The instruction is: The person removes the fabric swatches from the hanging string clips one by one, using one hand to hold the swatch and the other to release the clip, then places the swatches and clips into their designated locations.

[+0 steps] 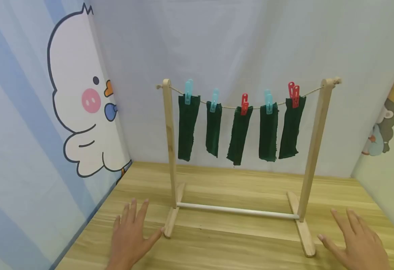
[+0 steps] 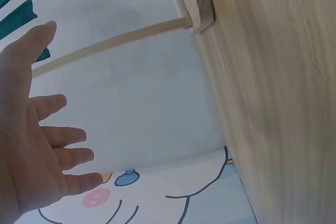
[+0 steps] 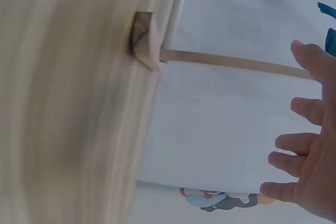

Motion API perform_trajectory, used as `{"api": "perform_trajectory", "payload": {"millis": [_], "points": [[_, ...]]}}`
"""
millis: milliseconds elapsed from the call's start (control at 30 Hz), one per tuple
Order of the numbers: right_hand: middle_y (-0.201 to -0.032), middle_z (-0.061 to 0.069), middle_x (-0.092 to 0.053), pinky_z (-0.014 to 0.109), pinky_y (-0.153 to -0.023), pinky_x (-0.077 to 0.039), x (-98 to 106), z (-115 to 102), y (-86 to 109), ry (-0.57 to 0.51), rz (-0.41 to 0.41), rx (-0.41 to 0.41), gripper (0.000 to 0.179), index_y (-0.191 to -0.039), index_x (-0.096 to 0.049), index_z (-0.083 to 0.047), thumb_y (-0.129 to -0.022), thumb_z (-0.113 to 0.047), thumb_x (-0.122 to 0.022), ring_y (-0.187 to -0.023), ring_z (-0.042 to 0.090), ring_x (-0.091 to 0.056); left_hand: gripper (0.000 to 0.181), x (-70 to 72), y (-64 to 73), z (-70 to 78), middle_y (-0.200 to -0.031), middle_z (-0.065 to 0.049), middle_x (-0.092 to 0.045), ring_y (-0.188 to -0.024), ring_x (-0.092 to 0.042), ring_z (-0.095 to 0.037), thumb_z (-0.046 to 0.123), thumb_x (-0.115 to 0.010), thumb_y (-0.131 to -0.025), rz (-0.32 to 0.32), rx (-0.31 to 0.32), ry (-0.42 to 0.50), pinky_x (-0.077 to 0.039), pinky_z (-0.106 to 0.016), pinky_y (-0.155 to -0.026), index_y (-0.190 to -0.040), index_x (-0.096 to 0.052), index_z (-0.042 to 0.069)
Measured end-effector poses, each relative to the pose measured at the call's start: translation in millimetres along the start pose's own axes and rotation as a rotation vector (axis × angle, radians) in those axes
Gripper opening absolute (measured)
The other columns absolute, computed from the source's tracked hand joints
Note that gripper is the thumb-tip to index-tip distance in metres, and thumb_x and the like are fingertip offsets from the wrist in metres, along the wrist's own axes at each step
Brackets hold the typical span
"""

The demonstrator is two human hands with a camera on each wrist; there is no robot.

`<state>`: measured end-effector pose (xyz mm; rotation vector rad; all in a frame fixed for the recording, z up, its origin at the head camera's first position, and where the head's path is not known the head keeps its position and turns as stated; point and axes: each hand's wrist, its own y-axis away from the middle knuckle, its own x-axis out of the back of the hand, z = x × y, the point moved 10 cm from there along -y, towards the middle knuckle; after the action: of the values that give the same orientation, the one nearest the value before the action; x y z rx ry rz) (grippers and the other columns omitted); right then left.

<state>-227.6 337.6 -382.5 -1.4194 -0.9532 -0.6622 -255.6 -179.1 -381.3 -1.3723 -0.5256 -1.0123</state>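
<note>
A small wooden drying rack [image 1: 313, 157] stands on the table, with a rope [image 1: 228, 107] strung between its two posts. Several dark green cloth strips [image 1: 187, 127] hang from the rope, held by light blue clothespins [image 1: 188, 93] and red clothespins [image 1: 295, 96]. My left hand [image 1: 129, 234], fingers spread and holding nothing, is beside the rack's left foot [image 1: 171, 223]. On the other side my right hand [image 1: 360, 242] is also spread and bare, just right of the right foot [image 1: 306, 240]. Both wrist views show straight, parted fingers.
A white crossbar [image 1: 237, 210] joins the rack's feet low over the wooden table [image 1: 223, 247]. Behind stands a pale cloth backdrop [image 1: 237, 45]. A cartoon duck [image 1: 82, 97] is printed on the left wall, and another cartoon figure [image 1: 382, 127] on the right.
</note>
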Motion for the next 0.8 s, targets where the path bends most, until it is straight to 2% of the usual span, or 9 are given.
{"api": "perform_trajectory", "payload": {"millis": [133,300,400,500,667,733,800], "points": [[-0.122,0.041,-0.042,0.068,-0.072,-0.036,16.5,-10.5,-10.5,-0.085,0.06,0.029,0.079,-0.129,-0.047,0.002,-0.073,-0.044,-0.075,-0.102,0.057,-0.043,0.081,7.8,-4.9,8.4,-0.13,-0.029,-0.045,-0.116,-0.042,-0.047,0.05,-0.074,-0.07,0.093,-0.031,0.044,-0.037,-0.063,-0.083,-0.131,-0.05,0.004],[-0.123,0.037,-0.045,0.066,-0.072,-0.038,40.3,-27.6,-26.2,-0.182,0.174,0.103,0.072,-0.126,-0.051,0.001,-0.071,-0.037,-0.078,-0.1,0.055,-0.046,0.072,24.0,-11.2,19.7,-0.116,-0.028,-0.055,-0.102,-0.054,-0.043,0.047,-0.072,-0.072,0.28,-0.112,0.146,-0.045,-0.058,-0.072,-0.122,-0.056,-0.002],[-0.121,0.035,-0.048,0.065,-0.07,-0.039,51.2,-38.0,-36.7,-0.222,0.226,0.146,0.067,-0.123,-0.054,0.002,-0.073,-0.035,-0.078,-0.099,0.055,-0.048,0.065,31.1,-15.6,22.3,-0.108,-0.025,-0.059,-0.094,-0.058,-0.041,0.041,-0.073,-0.071,0.357,-0.124,0.204,-0.048,-0.054,-0.07,-0.116,-0.059,-0.005],[-0.119,0.035,-0.05,0.064,-0.07,-0.039,58.3,-44.5,-45.5,-0.253,0.247,0.169,0.062,-0.121,-0.055,0.003,-0.075,-0.033,-0.076,-0.099,0.054,-0.048,0.061,29.3,-22.3,19.8,-0.108,-0.021,-0.061,-0.095,-0.059,-0.038,0.033,-0.077,-0.07,0.332,-0.041,0.279,-0.048,-0.052,-0.073,-0.115,-0.059,-0.003],[-0.12,0.034,-0.05,0.064,-0.076,-0.037,66.7,-47.9,-54.1,-0.315,0.255,0.164,0.057,-0.121,-0.055,0.003,-0.077,-0.027,-0.075,-0.1,0.054,-0.047,0.057,14.3,-31.4,17.7,-0.119,-0.019,-0.057,-0.108,-0.053,-0.037,0.028,-0.076,-0.077,0.174,0.136,0.431,-0.044,-0.053,-0.085,-0.122,-0.055,0.0],[-0.121,0.033,-0.05,0.064,-0.081,-0.035,69.0,-48.8,-55.4,-0.347,0.256,0.161,0.055,-0.122,-0.055,0.003,-0.077,-0.023,-0.075,-0.102,0.054,-0.046,0.056,10.4,-34.2,20.5,-0.123,-0.018,-0.054,-0.113,-0.05,-0.036,0.028,-0.074,-0.08,0.131,0.17,0.48,-0.041,-0.053,-0.089,-0.125,-0.053,0.001],[-0.122,0.033,-0.05,0.064,-0.085,-0.033,69.8,-50.6,-56.0,-0.383,0.253,0.159,0.054,-0.122,-0.055,0.004,-0.077,-0.018,-0.075,-0.104,0.054,-0.046,0.055,10.2,-36.1,23.7,-0.124,-0.018,-0.054,-0.114,-0.049,-0.036,0.027,-0.073,-0.081,0.122,0.183,0.511,-0.04,-0.053,-0.09,-0.126,-0.053,0.001]]}}
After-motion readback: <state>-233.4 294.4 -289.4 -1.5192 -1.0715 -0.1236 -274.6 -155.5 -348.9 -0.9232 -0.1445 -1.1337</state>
